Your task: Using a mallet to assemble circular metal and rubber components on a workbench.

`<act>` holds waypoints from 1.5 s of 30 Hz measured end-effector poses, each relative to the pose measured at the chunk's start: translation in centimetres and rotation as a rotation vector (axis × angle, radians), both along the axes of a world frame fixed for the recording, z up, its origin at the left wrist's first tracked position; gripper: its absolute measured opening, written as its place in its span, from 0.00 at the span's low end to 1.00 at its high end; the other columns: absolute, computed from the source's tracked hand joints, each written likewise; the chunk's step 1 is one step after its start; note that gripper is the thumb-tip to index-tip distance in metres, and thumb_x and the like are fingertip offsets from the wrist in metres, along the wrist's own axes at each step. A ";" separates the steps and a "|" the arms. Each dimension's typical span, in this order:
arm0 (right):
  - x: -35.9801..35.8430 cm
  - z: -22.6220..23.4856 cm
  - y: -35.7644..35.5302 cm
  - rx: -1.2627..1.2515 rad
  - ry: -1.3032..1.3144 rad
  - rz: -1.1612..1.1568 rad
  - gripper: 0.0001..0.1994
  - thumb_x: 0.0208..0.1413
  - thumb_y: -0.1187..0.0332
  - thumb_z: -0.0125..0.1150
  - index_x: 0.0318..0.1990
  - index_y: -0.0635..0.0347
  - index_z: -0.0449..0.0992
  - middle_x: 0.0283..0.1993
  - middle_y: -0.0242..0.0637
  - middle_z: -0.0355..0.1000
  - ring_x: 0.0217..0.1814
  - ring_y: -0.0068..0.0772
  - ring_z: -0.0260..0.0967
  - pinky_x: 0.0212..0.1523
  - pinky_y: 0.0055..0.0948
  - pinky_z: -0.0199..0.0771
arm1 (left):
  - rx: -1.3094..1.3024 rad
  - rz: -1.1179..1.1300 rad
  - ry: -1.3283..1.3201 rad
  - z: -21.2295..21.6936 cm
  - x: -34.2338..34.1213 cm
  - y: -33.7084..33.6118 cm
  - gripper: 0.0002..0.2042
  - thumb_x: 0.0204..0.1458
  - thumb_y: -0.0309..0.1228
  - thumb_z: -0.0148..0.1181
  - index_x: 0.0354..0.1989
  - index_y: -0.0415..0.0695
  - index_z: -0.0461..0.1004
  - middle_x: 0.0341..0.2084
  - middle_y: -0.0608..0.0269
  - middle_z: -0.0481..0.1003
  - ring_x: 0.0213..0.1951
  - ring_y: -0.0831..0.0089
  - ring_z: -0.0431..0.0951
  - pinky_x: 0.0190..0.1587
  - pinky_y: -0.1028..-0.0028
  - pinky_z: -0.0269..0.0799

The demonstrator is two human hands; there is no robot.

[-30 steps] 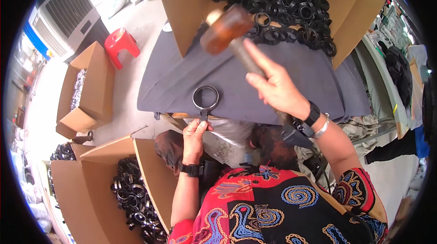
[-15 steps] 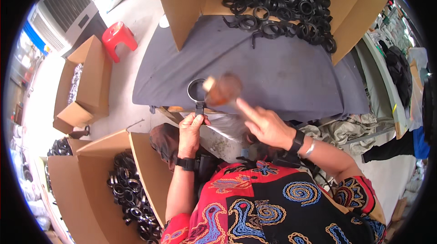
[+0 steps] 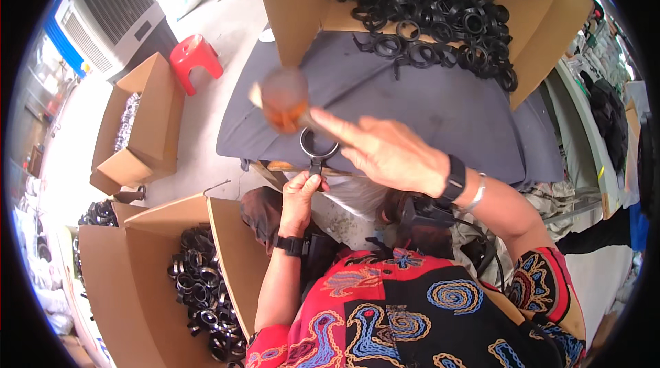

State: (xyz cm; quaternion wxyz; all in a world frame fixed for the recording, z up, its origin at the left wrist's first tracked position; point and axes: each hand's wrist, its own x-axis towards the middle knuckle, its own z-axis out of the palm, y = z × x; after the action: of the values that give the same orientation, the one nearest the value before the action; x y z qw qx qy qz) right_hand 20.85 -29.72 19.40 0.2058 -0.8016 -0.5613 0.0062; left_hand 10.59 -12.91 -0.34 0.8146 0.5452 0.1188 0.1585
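My left hand [image 3: 301, 196] pinches the short stem of a black ring-shaped part [image 3: 320, 157], a clamp-like piece with a silvery inner rim. The ring rests at the front edge of the grey-cloth-covered table [image 3: 426, 114]. In my right hand [image 3: 392, 151], forefinger stretched along the handle, is a mallet [image 3: 284, 96] with a brownish head, smeared by motion. The mallet head hangs above and left of the ring, apart from it.
A carton lying on its side [image 3: 292, 10] holds a heap of black rings [image 3: 440, 17] at the table's back. Lower left stands an open carton [image 3: 124, 279] with rings of black and silver [image 3: 206, 279]. A red stool [image 3: 196, 62], another carton [image 3: 157, 117] and an air cooler [image 3: 110, 10] stand left.
The mallet has swung left and upward, from right beside the ring to above its left side. My right hand has moved left with it. My left hand still grips the ring; the view has shifted slightly.
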 end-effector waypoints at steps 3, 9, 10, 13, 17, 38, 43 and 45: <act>-0.1 2.4 0.8 0.351 -0.130 0.057 0.35 0.52 0.72 0.57 0.68 0.38 0.53 0.24 0.46 0.66 0.24 0.48 0.66 0.27 0.44 0.68 | 0.044 -0.006 0.012 1.2 -0.3 -0.2 0.09 0.55 0.32 0.59 0.26 0.41 0.77 0.23 0.67 0.77 0.31 0.79 0.72 0.42 0.75 0.65; 3.4 -4.3 2.0 -0.043 0.123 0.063 0.34 0.52 0.74 0.50 0.68 0.43 0.51 0.26 0.53 0.71 0.25 0.54 0.70 0.27 0.49 0.68 | 0.147 0.006 0.064 -0.4 0.0 -0.1 0.09 0.57 0.32 0.57 0.30 0.39 0.73 0.25 0.62 0.76 0.31 0.73 0.75 0.41 0.72 0.69; 4.5 -4.5 2.1 0.075 0.086 0.127 0.34 0.51 0.75 0.50 0.68 0.45 0.51 0.27 0.54 0.71 0.25 0.54 0.71 0.28 0.50 0.68 | 0.169 0.002 0.062 -0.2 0.1 -0.1 0.09 0.57 0.32 0.57 0.30 0.39 0.74 0.25 0.63 0.76 0.32 0.73 0.75 0.41 0.72 0.69; 3.6 0.3 2.4 0.434 0.099 0.143 0.32 0.53 0.76 0.49 0.67 0.51 0.53 0.27 0.55 0.70 0.26 0.51 0.72 0.29 0.45 0.69 | 0.028 -0.001 0.006 0.8 -0.4 -0.3 0.08 0.56 0.32 0.58 0.29 0.40 0.75 0.24 0.64 0.76 0.31 0.76 0.74 0.42 0.73 0.67; 3.1 -1.4 1.0 0.149 0.319 -0.045 0.34 0.54 0.75 0.51 0.69 0.51 0.49 0.46 0.53 0.68 0.40 0.44 0.73 0.43 0.38 0.70 | 0.056 0.002 0.023 0.9 -0.7 -0.5 0.09 0.55 0.33 0.59 0.29 0.40 0.76 0.24 0.64 0.76 0.31 0.76 0.74 0.42 0.74 0.66; 0.8 -2.3 -5.6 0.505 0.420 -0.229 0.34 0.55 0.75 0.53 0.69 0.56 0.49 0.59 0.49 0.67 0.39 0.29 0.70 0.48 0.27 0.71 | 0.025 -0.007 -0.016 0.5 -0.3 -1.2 0.09 0.55 0.34 0.60 0.28 0.41 0.77 0.25 0.65 0.78 0.32 0.79 0.73 0.43 0.74 0.66; 0.3 -5.0 -5.6 0.126 1.012 -0.240 0.35 0.56 0.74 0.55 0.70 0.49 0.49 0.65 0.34 0.61 0.21 0.15 0.63 0.23 0.20 0.71 | 0.039 0.059 0.097 0.4 -1.0 -0.2 0.09 0.56 0.31 0.56 0.28 0.39 0.76 0.26 0.65 0.76 0.33 0.77 0.73 0.42 0.75 0.67; -0.3 -3.4 -6.5 0.260 1.014 -0.379 0.33 0.56 0.74 0.53 0.69 0.46 0.52 0.34 0.26 0.70 0.18 0.12 0.58 0.16 0.17 0.64 | 0.071 0.100 0.037 2.3 -1.5 0.0 0.11 0.58 0.35 0.55 0.30 0.39 0.74 0.27 0.63 0.74 0.33 0.74 0.73 0.41 0.74 0.66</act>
State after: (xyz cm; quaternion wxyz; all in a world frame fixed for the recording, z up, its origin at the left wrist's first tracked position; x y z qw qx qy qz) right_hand 20.57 -36.17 15.98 0.5449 -0.7532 -0.2341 0.2846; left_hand 9.09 -12.88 1.94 0.7835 0.5698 0.1552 0.1932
